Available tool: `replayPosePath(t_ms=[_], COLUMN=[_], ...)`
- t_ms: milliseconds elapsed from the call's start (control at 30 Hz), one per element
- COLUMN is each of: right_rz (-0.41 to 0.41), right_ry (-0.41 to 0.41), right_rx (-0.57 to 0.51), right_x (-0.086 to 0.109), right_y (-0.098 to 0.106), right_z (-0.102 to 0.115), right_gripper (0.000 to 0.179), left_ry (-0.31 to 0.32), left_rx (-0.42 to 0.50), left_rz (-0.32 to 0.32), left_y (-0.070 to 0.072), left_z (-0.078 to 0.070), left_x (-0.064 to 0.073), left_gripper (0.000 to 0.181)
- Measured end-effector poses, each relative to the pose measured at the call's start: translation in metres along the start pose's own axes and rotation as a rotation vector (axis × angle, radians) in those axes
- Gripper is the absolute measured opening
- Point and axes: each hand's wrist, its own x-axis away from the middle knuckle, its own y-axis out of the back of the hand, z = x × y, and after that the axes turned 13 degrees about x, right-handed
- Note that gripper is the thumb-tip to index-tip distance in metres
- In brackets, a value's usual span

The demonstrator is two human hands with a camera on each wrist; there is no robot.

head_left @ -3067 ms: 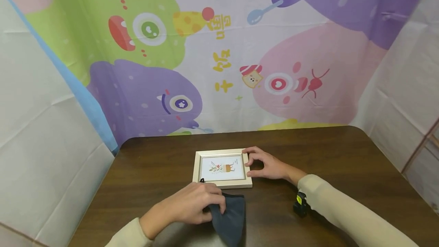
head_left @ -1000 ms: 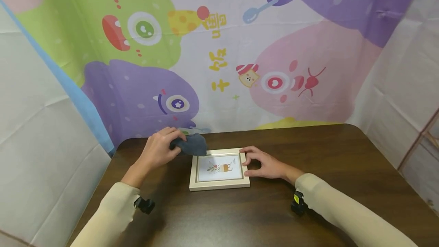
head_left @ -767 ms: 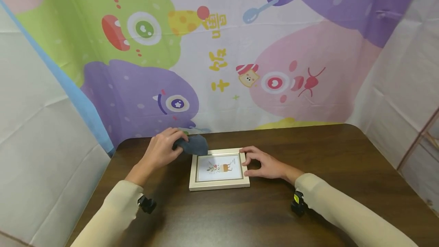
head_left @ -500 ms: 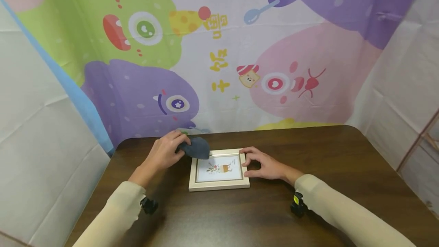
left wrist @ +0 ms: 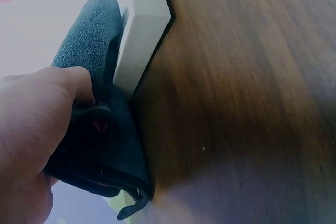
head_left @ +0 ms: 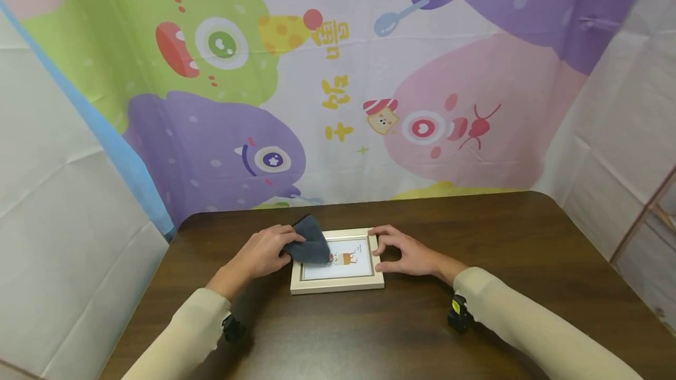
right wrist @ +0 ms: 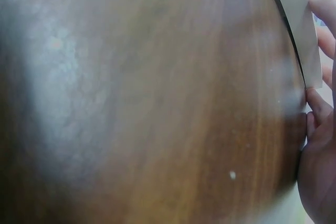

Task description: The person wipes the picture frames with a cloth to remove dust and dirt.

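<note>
A dark blue-grey cloth (head_left: 310, 240) is bunched in my left hand (head_left: 266, 251), pinched between thumb and fingers. It lies over the left part of a cream picture frame (head_left: 338, 285), covering some of the flower drawing inside. In the left wrist view the fleecy cloth (left wrist: 94, 30) rises against the frame's corner (left wrist: 144, 17), beside the thumb. My right hand (head_left: 409, 254) holds the frame's right edge with bent fingers. From the right wrist, its fingers and thumb show along the frame's pale side (right wrist: 299, 22). The frame lies flat, picture up.
The brown wooden table (head_left: 338, 339) extends around the frame. A cartoon-printed curtain (head_left: 343, 175) hangs behind the table's back edge, with pale sheets (head_left: 623, 133) at both sides. Small black devices (head_left: 457, 312) sit on both wrists.
My left hand has brought the cloth from in front of the frame round to its back left corner, then right and nearer over the picture. The right hand stays at the right edge.
</note>
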Motion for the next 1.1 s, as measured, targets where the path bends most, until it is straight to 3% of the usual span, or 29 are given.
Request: replayPosePath(t_ms=[600,1100], right_rz=[0.004,0.013], right_ry=[-0.006,-0.010], right_rx=[-0.022,-0.020], right_x=[0.001,0.000], right_y=[0.001,0.002], right_z=[0.000,0.000], right_gripper=[0.020,0.020], left_ry=[0.020,-0.070], left_rx=[0.009,-0.049], left_rz=[-0.009,-0.006], left_y=[-0.009,-0.008], left_z=[-0.006,-0.017], left_x=[-0.001,0.022], left_gripper=[0.032,0.035])
